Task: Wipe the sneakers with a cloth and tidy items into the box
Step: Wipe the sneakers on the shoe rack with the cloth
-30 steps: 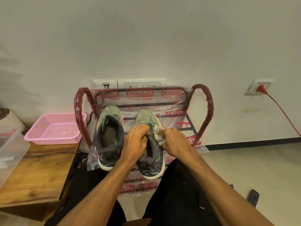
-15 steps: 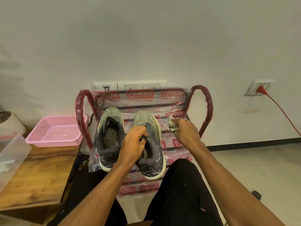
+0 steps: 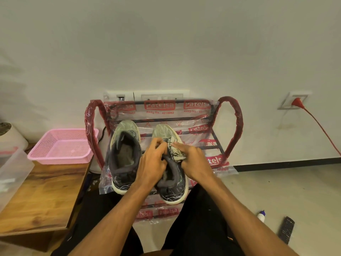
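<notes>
Plain off-white wall [image 3: 166, 43] behind, pale floor [image 3: 276, 191] to your right. A shoe rack [image 3: 231, 126] stands against the wall, wrapped in clear plastic with red printed lettering. Its lower rungs are largely hidden by your forearms and dark trousers. Two grey-green sneakers sit side by side on it, toes toward the wall. The second sneaker [image 3: 123, 159] lies untouched on your left, its opening in full view. The held sneaker [image 3: 163, 132] is next to it, and only its toe and heel show because your hands cover the middle. Your left hand [image 3: 153, 163] has its fingers curled over the collar and grips it; the fingertips are hidden inside the shoe. Your right hand [image 3: 195, 161] has its fingers bunched round a crumpled pale cloth [image 3: 176, 152], pressing it against the upper on the shoe's right side. The thumb cannot be made out. The wooden table [image 3: 42, 191] to your left carries a pink basket [image 3: 60, 146], touching the rack's red side loop or just beside it; you cannot tell which. The clear box [image 3: 13, 172] is cut off by the frame's left edge, and something white inside is too blurred to identify. A white rounded object [image 3: 13, 139] behind it is also cut off. On the wall to the right, a red plug [image 3: 297, 102] sits in a socket, its cord running out of frame. A dark remote [image 3: 286, 230] and a small white bottle [image 3: 261, 216] lie on the floor.
</notes>
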`<state>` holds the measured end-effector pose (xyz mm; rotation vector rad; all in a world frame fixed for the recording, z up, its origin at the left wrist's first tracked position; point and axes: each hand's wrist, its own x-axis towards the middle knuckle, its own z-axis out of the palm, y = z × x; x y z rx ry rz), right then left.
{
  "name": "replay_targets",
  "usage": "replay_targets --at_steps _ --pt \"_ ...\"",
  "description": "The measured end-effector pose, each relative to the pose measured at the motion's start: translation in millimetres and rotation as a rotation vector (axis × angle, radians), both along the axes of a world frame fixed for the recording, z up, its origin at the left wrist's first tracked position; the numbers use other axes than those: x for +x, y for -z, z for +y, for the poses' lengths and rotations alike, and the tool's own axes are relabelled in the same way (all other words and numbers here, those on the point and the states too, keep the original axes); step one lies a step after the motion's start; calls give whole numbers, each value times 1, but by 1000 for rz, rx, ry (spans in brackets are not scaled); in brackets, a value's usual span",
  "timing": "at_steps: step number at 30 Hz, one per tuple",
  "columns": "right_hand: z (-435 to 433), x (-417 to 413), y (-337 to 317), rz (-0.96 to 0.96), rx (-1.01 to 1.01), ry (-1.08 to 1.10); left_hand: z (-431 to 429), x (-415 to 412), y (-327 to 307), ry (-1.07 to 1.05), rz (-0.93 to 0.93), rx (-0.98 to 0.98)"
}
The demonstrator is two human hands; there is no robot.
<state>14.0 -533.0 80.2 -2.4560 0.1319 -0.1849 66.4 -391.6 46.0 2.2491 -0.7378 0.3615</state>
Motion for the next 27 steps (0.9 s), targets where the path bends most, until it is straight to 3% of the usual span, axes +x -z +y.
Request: replay_targets --at_steps 5,10,16,20,27 --pt "-7 -4 4 57 27 8 0 2 3 -6 39 -59" --pt "-1 3 4 52 -266 -14 3 -3 6 42 66 -118" --pt "-1 13 0 132 -239 8 2 -2 6 32 91 -148" --pt "1 5 1 120 -326 -19 4 -5 7 -2 96 -158" --pt "5 5 0 120 -294 -2 3 -6 -7 12 99 43"
